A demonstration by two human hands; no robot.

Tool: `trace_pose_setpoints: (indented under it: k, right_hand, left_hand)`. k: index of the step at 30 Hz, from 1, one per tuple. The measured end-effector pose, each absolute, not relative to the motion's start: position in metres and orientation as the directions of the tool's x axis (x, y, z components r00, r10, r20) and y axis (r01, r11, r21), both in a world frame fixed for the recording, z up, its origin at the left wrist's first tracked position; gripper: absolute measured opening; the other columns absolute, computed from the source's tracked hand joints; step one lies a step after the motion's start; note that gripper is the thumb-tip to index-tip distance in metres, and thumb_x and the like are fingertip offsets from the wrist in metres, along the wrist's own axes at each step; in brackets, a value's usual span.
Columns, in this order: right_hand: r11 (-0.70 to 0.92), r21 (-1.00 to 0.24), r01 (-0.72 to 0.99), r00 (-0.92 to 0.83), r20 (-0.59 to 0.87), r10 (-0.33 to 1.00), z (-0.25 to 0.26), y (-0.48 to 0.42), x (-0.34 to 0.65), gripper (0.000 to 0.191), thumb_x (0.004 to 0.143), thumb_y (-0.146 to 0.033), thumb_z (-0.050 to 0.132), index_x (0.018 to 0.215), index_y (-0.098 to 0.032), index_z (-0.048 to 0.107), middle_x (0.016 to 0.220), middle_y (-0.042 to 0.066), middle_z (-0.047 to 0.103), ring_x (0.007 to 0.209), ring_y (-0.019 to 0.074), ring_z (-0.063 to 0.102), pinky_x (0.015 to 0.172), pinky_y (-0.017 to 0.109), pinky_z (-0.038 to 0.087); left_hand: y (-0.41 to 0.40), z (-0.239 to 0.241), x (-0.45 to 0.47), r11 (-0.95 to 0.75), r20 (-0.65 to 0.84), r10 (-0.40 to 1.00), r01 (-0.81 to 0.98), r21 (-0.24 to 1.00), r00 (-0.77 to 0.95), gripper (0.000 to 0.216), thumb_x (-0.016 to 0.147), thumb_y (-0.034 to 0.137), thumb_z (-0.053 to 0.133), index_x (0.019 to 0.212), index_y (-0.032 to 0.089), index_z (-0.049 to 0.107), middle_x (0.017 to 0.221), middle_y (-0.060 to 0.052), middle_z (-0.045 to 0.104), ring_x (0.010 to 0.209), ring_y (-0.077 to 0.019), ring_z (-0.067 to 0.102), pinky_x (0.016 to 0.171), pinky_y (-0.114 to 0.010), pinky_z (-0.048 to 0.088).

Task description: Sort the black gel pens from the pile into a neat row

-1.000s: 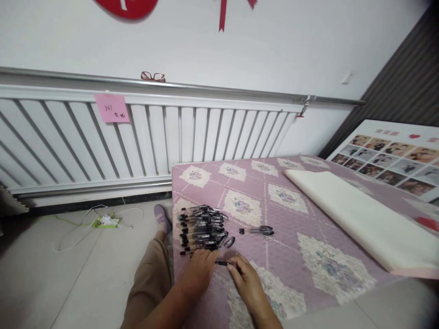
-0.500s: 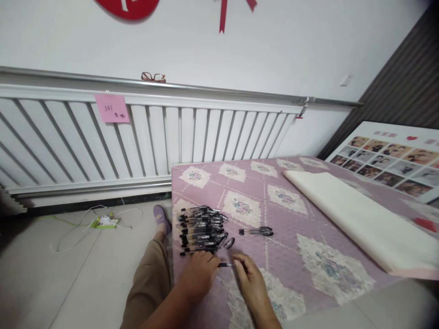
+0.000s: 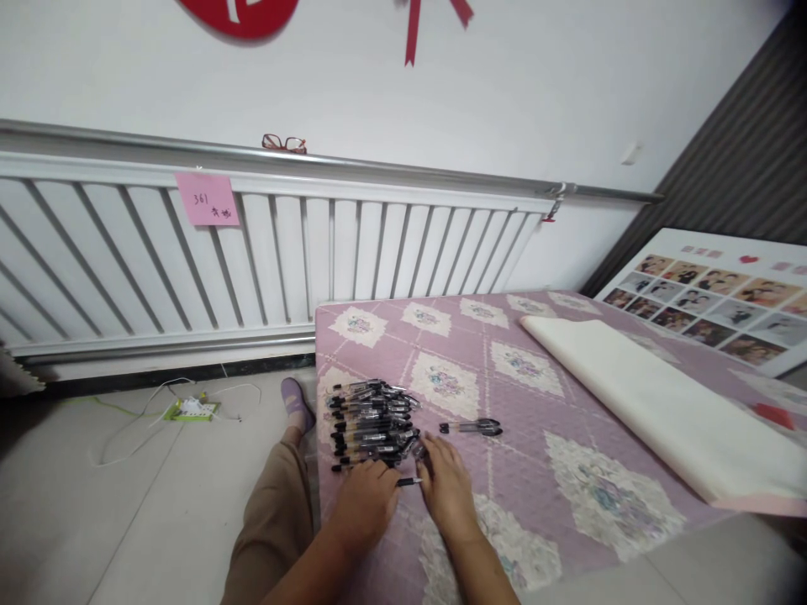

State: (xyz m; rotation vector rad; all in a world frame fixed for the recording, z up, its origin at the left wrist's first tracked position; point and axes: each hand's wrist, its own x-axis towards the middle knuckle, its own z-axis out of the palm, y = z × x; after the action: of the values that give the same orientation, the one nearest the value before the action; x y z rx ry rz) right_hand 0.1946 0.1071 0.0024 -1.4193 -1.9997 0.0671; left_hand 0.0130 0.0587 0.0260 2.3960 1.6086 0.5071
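My left hand is closed around a black pen; the pen's bare black front end sticks out to the right with its tip uncovered. Close by, my right hand has its fingertips on a loose dark pen cap, which they partly cover. Just beyond my left hand lies a pile of capped black pens, side by side with their caps mostly toward the right. A small group of pens lies apart, to the right of the pile.
A purple floral cover spreads under everything. On the right lie a folded cream sheet and a board of photos. A white radiator lines the wall. A power strip with cables sits on the floor at left.
My right hand has moved from the pen's tip up and slightly left onto the loose cap. My left hand still holds the pen, nearly in place.
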Motion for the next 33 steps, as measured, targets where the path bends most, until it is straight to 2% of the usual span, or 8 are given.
trace_pose_setpoints:
  k: [5, 9, 12, 17, 21, 25, 33]
  right_hand:
    - [0.375, -0.396, 0.838, -0.177, 0.454, 0.873, 0.005, 0.101, 0.194, 0.033, 0.082, -0.021, 0.052, 0.114, -0.023, 0.062, 0.106, 0.010, 0.065, 0.101, 0.0264, 0.058, 0.090, 0.044, 0.046]
    - [0.348, -0.422, 0.837, -0.162, 0.415, 0.895, 0.011, 0.097, 0.193, 0.023, 0.081, -0.020, 0.054, 0.099, -0.021, 0.067, 0.095, 0.009, 0.067, 0.093, 0.0261, 0.059, 0.084, 0.042, 0.048]
    - [0.362, -0.525, 0.771, -0.141, 0.413, 0.900, 0.013, 0.095, 0.194, 0.020, 0.083, -0.023, 0.052, 0.096, -0.021, 0.067, 0.095, 0.009, 0.069, 0.093, 0.0252, 0.062, 0.086, 0.042, 0.048]
    - [0.256, -0.769, 0.585, 0.021, 0.330, 0.944, 0.009, 0.083, 0.200, 0.032, 0.087, -0.035, 0.048, 0.109, -0.020, 0.065, 0.110, 0.010, 0.070, 0.101, 0.0239, 0.064, 0.092, 0.041, 0.049]
    - [0.158, -0.900, 0.407, 0.109, 0.219, 0.970, 0.011, 0.072, 0.205, 0.033, 0.082, -0.042, 0.055, 0.101, -0.018, 0.065, 0.097, 0.009, 0.073, 0.088, 0.0229, 0.067, 0.080, 0.034, 0.054]
    - [0.101, -0.945, 0.312, 0.145, 0.152, 0.978, 0.021, 0.067, 0.210, 0.030, 0.078, -0.044, 0.059, 0.090, -0.018, 0.067, 0.087, 0.007, 0.073, 0.083, 0.0230, 0.066, 0.077, 0.033, 0.052]
    - [0.050, -0.968, 0.245, 0.117, 0.081, 0.990, 0.032, 0.066, 0.214, 0.028, 0.076, -0.044, 0.062, 0.086, -0.019, 0.069, 0.081, 0.005, 0.073, 0.077, 0.0227, 0.065, 0.071, 0.031, 0.051]
  left_hand:
    - [0.059, 0.026, 0.012, -0.380, 0.160, 0.925, 0.849, 0.368, 0.345, 0.018, 0.093, 0.024, 0.047, 0.106, 0.023, 0.060, 0.101, -0.003, 0.063, 0.098, -0.0206, 0.056, 0.090, -0.035, 0.042]
    - [0.058, 0.029, 0.012, -0.374, 0.163, 0.927, 0.848, 0.376, 0.337, 0.017, 0.093, 0.024, 0.047, 0.104, 0.023, 0.061, 0.101, -0.003, 0.063, 0.097, -0.0212, 0.056, 0.089, -0.035, 0.043]
    - [0.058, 0.029, 0.012, -0.364, 0.163, 0.931, 0.851, 0.379, 0.325, 0.017, 0.094, 0.025, 0.047, 0.103, 0.023, 0.061, 0.101, -0.003, 0.063, 0.097, -0.0217, 0.056, 0.088, -0.036, 0.043]
    - [0.058, 0.030, 0.012, -0.362, 0.163, 0.932, 0.848, 0.386, 0.324, 0.018, 0.094, 0.024, 0.046, 0.102, 0.022, 0.062, 0.100, -0.004, 0.063, 0.098, -0.0219, 0.056, 0.089, -0.036, 0.043]
    - [0.057, 0.031, 0.012, -0.347, 0.158, 0.938, 0.850, 0.395, 0.309, 0.019, 0.094, 0.023, 0.045, 0.102, 0.022, 0.062, 0.100, -0.004, 0.063, 0.096, -0.0214, 0.055, 0.088, -0.036, 0.043]
    - [0.057, 0.029, 0.013, -0.348, 0.192, 0.936, 0.845, 0.406, 0.294, 0.020, 0.093, 0.021, 0.045, 0.105, 0.023, 0.062, 0.101, -0.004, 0.062, 0.098, -0.0217, 0.054, 0.090, -0.037, 0.042]
    - [0.055, 0.027, 0.013, -0.360, 0.219, 0.931, 0.843, 0.400, 0.293, 0.020, 0.092, 0.019, 0.048, 0.106, 0.024, 0.061, 0.102, -0.003, 0.062, 0.098, -0.0220, 0.054, 0.092, -0.038, 0.041]
